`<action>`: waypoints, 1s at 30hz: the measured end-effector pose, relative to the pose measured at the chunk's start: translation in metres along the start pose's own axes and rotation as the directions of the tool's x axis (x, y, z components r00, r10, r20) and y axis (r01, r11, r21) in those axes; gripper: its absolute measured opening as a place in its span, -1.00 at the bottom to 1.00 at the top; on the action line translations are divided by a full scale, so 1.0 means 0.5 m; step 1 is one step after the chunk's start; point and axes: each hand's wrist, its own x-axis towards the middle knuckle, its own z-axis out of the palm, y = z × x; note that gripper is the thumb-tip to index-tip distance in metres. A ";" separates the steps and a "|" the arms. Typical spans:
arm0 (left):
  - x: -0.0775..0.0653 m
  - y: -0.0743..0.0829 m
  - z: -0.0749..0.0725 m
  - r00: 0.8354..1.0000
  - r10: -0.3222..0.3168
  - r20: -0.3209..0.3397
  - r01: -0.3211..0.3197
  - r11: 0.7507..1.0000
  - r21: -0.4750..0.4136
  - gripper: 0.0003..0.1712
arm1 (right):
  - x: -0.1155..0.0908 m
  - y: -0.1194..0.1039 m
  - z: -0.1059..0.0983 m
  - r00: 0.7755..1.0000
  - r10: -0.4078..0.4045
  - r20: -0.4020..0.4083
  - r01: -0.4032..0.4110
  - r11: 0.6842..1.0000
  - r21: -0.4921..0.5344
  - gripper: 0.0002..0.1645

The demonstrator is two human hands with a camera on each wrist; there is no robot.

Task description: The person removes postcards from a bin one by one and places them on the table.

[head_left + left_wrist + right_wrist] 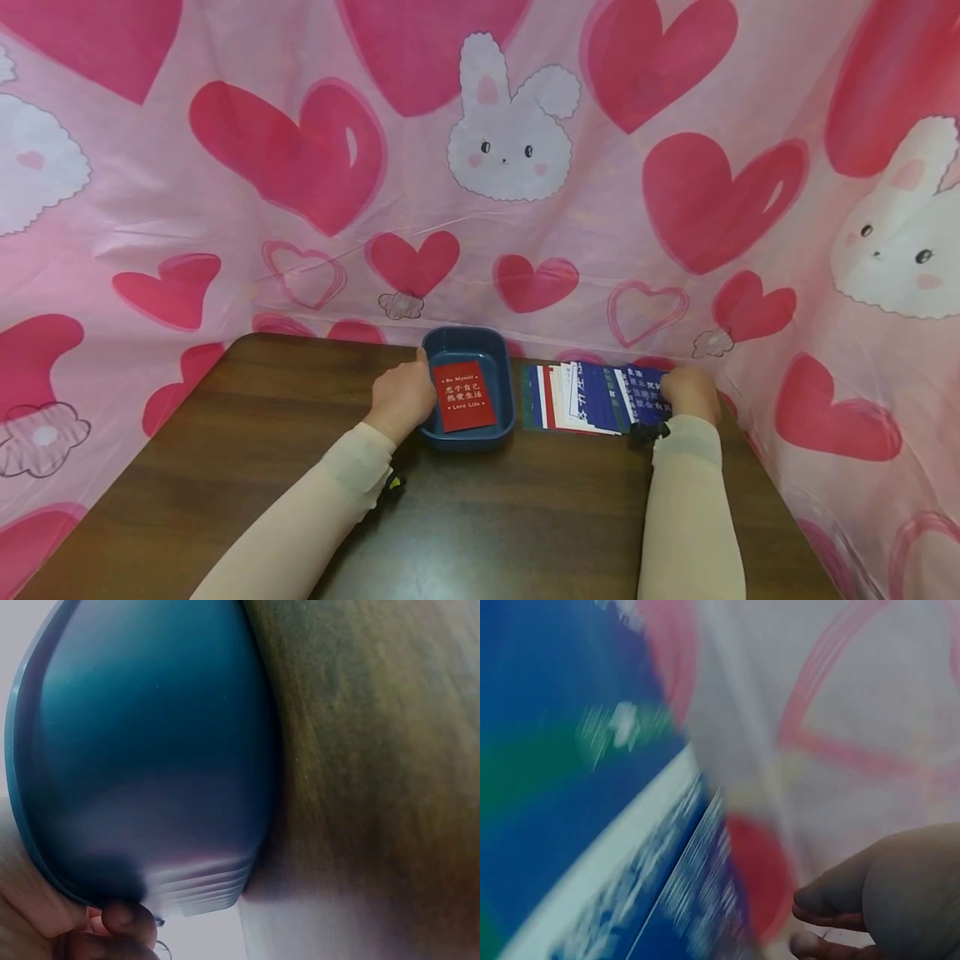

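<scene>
A dark blue rectangular plastic basin [503, 379] stands near the table's back edge. Inside it lies a red card [467, 396] with white lettering. My left hand [403, 397] grips the basin's left rim; in the left wrist view, curled fingers [127, 922] show at the basin wall [150, 750]. To the right of the basin, a fanned row of cards [592, 398] in blue, white, red and green lies overlapping. My right hand [692, 393] is at the row's right end. In the blurred right wrist view, its thumb and finger stand slightly apart, with no card visible between them.
The brown wooden table [480, 517] extends in front of the basin and cards. A pink curtain [420, 208] printed with hearts and rabbits hangs close behind the table and along both sides.
</scene>
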 end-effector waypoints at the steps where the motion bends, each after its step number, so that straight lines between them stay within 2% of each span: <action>1: -0.001 0.000 -0.001 1.000 0.001 -0.002 -0.001 1.000 0.000 -0.08 | 0.001 -0.010 0.000 0.999 -0.038 0.000 0.038 0.999 -0.003 -0.49; 2: -0.002 0.000 -0.001 1.000 0.003 -0.004 -0.003 1.000 0.001 -0.09 | 0.012 -0.016 0.005 0.996 -0.089 -0.026 0.089 0.996 0.001 -0.49; 5: -0.004 0.002 -0.002 1.000 0.008 -0.012 -0.008 1.000 0.001 -0.11 | 0.007 -0.058 0.011 0.973 -0.230 -0.021 0.231 0.972 0.036 -0.46; 6: -0.004 0.003 -0.002 1.000 0.009 -0.014 -0.009 1.000 0.000 -0.11 | 0.015 -0.067 0.019 0.956 -0.291 -0.032 0.292 0.955 0.047 -0.49; 7: -0.005 0.004 -0.002 1.000 0.010 -0.019 -0.010 1.000 0.003 -0.13 | 0.006 -0.085 0.023 0.942 -0.336 -0.026 0.337 0.940 0.050 -0.47; 9: -0.005 0.005 -0.001 1.000 0.010 -0.023 -0.010 1.000 0.006 -0.14 | -0.032 -0.130 0.025 0.923 -0.383 0.027 0.380 0.922 0.076 -0.44; 12: -0.005 0.008 0.001 1.000 0.012 -0.026 -0.012 1.000 0.008 -0.15 | -0.085 -0.187 0.039 0.885 -0.462 0.059 0.456 0.885 0.096 -0.44; 13: -0.005 0.009 0.002 0.999 0.015 -0.028 -0.015 1.000 0.011 -0.15 | -0.115 -0.211 0.038 0.875 -0.476 0.086 0.468 0.878 0.098 -0.43; 16: -0.006 0.012 0.002 0.999 0.021 -0.032 -0.020 1.000 0.012 -0.16 | -0.154 -0.255 0.056 0.820 -0.562 0.111 0.552 0.827 0.110 -0.46; 21: -0.007 0.014 0.004 0.999 0.016 -0.032 -0.015 1.000 0.015 -0.15 | -0.204 -0.322 0.096 0.748 -0.642 0.169 0.618 0.766 0.176 -0.49; 24: -0.007 0.011 0.005 1.000 0.014 -0.027 -0.014 1.000 0.006 -0.12 | -0.235 -0.372 0.125 0.720 -0.660 0.218 0.630 0.752 0.194 -0.46; 27: -0.008 0.007 0.003 0.999 0.011 -0.034 -0.011 1.000 0.006 -0.11 | -0.259 -0.429 0.160 0.702 -0.656 0.278 0.631 0.754 0.184 -0.43; 30: -0.008 0.003 0.000 0.999 0.010 -0.038 -0.009 1.000 0.005 -0.10 | -0.274 -0.475 0.200 0.705 -0.627 0.331 0.627 0.770 0.121 -0.38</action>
